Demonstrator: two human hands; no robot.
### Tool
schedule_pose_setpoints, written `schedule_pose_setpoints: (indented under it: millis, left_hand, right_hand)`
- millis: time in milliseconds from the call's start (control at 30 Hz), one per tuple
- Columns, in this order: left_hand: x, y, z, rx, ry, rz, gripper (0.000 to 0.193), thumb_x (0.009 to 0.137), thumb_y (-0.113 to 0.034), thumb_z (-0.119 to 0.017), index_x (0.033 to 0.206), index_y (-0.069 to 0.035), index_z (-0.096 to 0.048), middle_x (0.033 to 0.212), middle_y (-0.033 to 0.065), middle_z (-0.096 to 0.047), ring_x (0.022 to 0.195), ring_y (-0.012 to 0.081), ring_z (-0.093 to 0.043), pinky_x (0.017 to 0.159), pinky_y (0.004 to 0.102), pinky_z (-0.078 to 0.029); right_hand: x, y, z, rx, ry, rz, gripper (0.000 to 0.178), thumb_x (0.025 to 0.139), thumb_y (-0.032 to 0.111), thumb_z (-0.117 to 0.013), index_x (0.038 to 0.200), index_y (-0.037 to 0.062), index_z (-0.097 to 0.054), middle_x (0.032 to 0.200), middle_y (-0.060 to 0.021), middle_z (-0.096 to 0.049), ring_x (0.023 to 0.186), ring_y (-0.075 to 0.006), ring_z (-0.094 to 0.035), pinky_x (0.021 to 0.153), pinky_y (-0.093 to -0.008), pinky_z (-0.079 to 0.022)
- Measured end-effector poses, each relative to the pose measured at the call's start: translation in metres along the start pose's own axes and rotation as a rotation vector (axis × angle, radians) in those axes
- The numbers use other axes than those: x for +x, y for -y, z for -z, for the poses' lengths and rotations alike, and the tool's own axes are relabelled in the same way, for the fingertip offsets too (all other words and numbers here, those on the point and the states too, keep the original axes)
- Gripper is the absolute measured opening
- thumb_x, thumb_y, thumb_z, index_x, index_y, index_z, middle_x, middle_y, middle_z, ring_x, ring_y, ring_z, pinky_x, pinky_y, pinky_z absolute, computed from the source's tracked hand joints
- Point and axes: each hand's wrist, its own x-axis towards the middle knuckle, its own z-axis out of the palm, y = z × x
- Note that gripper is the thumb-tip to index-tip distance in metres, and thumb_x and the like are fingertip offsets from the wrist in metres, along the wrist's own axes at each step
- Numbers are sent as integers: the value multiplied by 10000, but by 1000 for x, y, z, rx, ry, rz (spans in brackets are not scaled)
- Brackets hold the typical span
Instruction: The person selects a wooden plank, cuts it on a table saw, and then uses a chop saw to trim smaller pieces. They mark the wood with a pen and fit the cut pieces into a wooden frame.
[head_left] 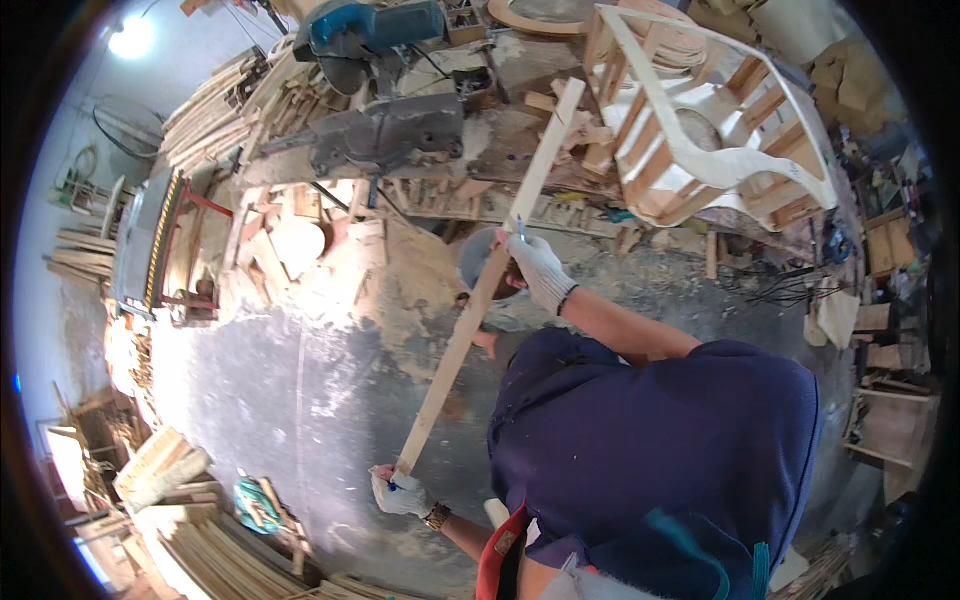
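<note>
A long, narrow wooden board [455,350] runs slantwise in front of my body. My left hand [400,493], in a white glove, grips its lower end. Farther up, my right hand [541,272], also gloved, is closed around the board's edge. A slim blue pen or pencil [520,229] sticks up by the right fingers. Past that hand, the upper end of the board reaches over the cluttered workbench [500,150]. Behind the board shows a round grey object [476,262], partly hidden, whose kind I cannot make out.
A blue miter saw [375,28] stands on the bench at the back. To its right is a pale wooden chair frame [690,165]. Wood offcuts [285,240] and sawdust lie on the floor [260,400]. Stacked timber [220,550] fills the lower left.
</note>
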Motion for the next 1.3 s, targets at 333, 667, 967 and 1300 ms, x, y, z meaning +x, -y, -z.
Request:
schedule_pose_setpoints:
  millis: [333,667,967,1300]
  left_hand:
    - [274,31,-132,-7,242,-199,336,967,-237,-583,1040,63,-715,813,197,-701,714,333,-670,661,404,-530]
    - [473,-144,-387,-71,327,-695,287,892,-356,-654,831,-87,-734,644,169,-657,578,358,-632,548,471,-461]
    - [523,-232,-535,-116,707,-712,411,945,-453,-570,1188,-177,-755,896,179,-747,799,376,-724,680,478,-558]
    - [516,-261,-538,-464,719,-1047,361,864,-309,-677,1111,-47,-657,1076,189,-673,1027,381,-613,870,477,-467]
  right_hand:
    - [148,3,-92,311,-195,50,278,990,352,-646,964,80,-593,702,-56,-603,465,-155,-546,368,-298,-350]
    - [185,70,-79,341,-205,318,300,1053,328,-533,1191,72,-607,931,-105,-708,506,-115,-520,420,-274,-384]
    - [128,-23,-182,406,-639,187,269,1011,300,-621,1097,45,-613,870,-58,-703,472,-91,-491,413,-263,-363]
    - [128,-25,-319,30,-772,328,159,983,113,-593,1073,-2,-654,786,-37,-619,589,-100,-585,528,-285,-467]
